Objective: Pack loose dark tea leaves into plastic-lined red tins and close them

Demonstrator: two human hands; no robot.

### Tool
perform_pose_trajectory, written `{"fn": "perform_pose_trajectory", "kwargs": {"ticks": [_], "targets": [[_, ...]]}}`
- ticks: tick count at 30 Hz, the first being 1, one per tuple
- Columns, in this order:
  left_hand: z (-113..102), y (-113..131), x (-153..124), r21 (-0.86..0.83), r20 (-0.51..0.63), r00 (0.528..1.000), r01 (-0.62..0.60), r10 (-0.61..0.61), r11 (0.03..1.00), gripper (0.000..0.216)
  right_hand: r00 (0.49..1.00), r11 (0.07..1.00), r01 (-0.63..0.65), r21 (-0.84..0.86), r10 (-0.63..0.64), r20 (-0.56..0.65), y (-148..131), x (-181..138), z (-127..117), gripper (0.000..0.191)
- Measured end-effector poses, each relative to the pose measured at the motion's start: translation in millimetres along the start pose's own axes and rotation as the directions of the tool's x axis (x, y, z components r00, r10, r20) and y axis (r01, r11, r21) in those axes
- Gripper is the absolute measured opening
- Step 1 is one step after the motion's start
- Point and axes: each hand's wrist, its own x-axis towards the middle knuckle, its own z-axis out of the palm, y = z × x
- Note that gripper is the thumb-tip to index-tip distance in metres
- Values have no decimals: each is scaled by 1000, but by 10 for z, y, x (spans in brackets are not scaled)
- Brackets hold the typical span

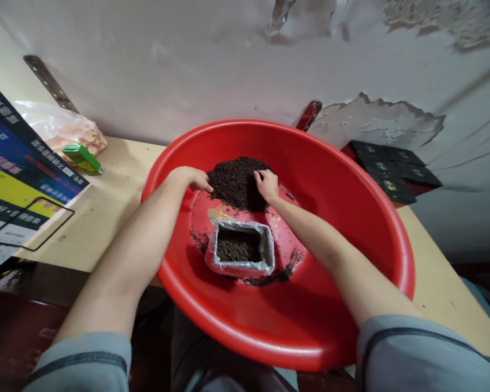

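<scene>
A heap of dark, crumbly tea leaves (239, 182) lies on the far part of the floor of a big red plastic basin (335, 179). At the heap's left edge is my left hand (191, 178), its fingers bent and close together. My right hand (267, 184) rests against the heap's right side with thumb and fingers curled in a pinch. Whatever either hand holds is too small or hidden to make out. Nearer to me in the basin stands a small rectangular box (213, 261) lined with clear plastic, partly filled with the same dark leaves.
The basin sits on a pale wooden table (122, 163) against a peeling wall. Left of it are a printed carton (28, 179), a green packet (81, 158) and a plastic bag (57, 122). Black boxes (392, 169) stand behind on the right. Loose bits are scattered round the lined box.
</scene>
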Motion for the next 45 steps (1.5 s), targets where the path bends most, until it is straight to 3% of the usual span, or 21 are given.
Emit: {"fn": "perform_pose_trajectory", "kwargs": {"ticks": [4, 7, 10, 13, 18, 25, 38, 41, 43, 45], "targets": [[14, 14, -1, -34, 5, 1000, 13, -13, 999, 65, 999, 988, 8, 155, -13, 30, -263, 105, -182, 69], [23, 39, 14, -48, -1, 1000, 30, -30, 998, 63, 985, 880, -143, 452, 83, 150, -571, 17, -428, 64], [25, 41, 43, -50, 6, 999, 41, -41, 998, 62, 940, 720, -287, 632, 83, 331, -1022, -264, -789, 61], [23, 8, 98, -73, 17, 1000, 25, -24, 997, 63, 904, 623, -361, 694, 49, 426, -1493, -662, -1139, 60], [26, -73, 169, -103, 9, 1000, 8, -7, 995, 67, 874, 584, -394, 710, -1, 486, -1912, -1146, -1370, 60], [50, -150, 206, -125, 11, 1000, 24, -22, 992, 66, 898, 724, -148, 674, -187, 398, -1899, -1240, -1355, 43], [60, -149, 194, -154, 16, 999, 30, -28, 988, 64, 874, 719, -82, 691, -281, 397, -1848, -1258, -1305, 26], [57, -144, 170, -154, 13, 1000, 27, -25, 988, 63, 869, 731, 4, 682, -340, 359, -1815, -1250, -1288, 21], [57, -136, 143, -154, 14, 1000, 24, -23, 988, 63, 831, 733, 162, 661, -462, 309, -1779, -1239, -1290, 19], [61, -124, 113, -152, 24, 1000, 22, -18, 988, 63, 725, 706, 365, 606, -624, 290, -1737, -1232, -1305, 21]]}}
